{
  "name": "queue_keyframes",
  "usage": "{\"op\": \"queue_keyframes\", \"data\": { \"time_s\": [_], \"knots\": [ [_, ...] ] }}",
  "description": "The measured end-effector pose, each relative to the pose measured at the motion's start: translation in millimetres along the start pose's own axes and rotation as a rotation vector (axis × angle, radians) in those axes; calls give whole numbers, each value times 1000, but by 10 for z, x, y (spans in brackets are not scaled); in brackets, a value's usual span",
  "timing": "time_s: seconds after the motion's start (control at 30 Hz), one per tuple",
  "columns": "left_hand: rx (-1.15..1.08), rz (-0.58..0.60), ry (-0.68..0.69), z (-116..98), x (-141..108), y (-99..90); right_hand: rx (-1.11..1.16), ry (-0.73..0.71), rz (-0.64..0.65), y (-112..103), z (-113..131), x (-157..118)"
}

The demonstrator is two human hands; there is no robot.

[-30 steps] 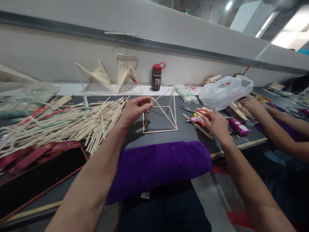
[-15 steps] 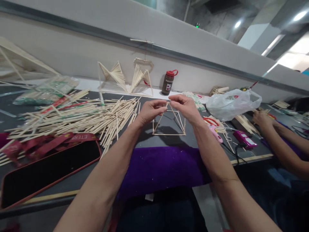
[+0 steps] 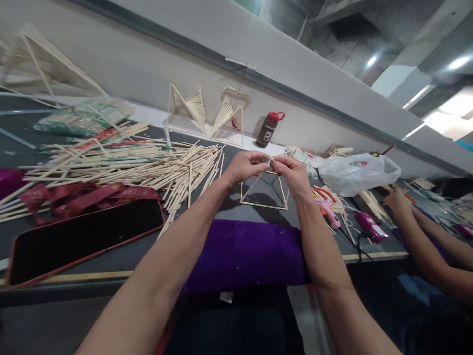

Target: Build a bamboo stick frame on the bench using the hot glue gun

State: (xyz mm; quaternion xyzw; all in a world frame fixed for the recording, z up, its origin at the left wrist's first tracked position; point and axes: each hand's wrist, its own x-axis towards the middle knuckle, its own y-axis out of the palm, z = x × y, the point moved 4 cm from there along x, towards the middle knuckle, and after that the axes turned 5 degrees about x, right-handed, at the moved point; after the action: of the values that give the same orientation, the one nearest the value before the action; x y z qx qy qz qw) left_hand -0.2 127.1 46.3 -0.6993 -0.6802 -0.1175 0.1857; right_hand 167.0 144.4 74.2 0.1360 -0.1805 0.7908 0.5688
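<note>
A small frame of thin wooden sticks (image 3: 264, 205) stands on the dark table, its slanted sticks meeting at a top point. My left hand (image 3: 244, 167) pinches that top from the left with thumb and forefinger. From the right, my right hand (image 3: 294, 173) closes its fingertips on the same joint. The fingertips of both hands nearly touch and partly cover the joint. In front of the frame lies a folded purple cloth (image 3: 251, 254). To the left spreads a heap of loose wooden sticks (image 3: 173, 170).
A phone (image 3: 84, 241) and a red lanyard (image 3: 92, 203) lie at left. Finished stick models (image 3: 188, 108) and a bottle (image 3: 268, 129) stand by the wall. Right are a pink glue gun (image 3: 330, 212), a plastic bag (image 3: 354, 172), a purple device (image 3: 370, 227) and another person's hand (image 3: 398, 202).
The view has tilted and shifted, so the scene sits differently. My right hand has come closer to my left at the top of the frame, both still pinching there.
</note>
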Motion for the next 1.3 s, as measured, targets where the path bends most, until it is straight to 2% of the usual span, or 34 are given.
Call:
{"op": "queue_keyframes", "data": {
  "time_s": [0.37,0.97,1.3],
  "knots": [
    [-36,22,17,5,6,12,-35,-13,-3,-12,-24,16],
    [-19,-7,6,59,33,-5,-28,-62,26,-26,-41,39],
    [16,-6,19,13,17,4,-61,-77,17,-36,-67,34]
  ]
}}
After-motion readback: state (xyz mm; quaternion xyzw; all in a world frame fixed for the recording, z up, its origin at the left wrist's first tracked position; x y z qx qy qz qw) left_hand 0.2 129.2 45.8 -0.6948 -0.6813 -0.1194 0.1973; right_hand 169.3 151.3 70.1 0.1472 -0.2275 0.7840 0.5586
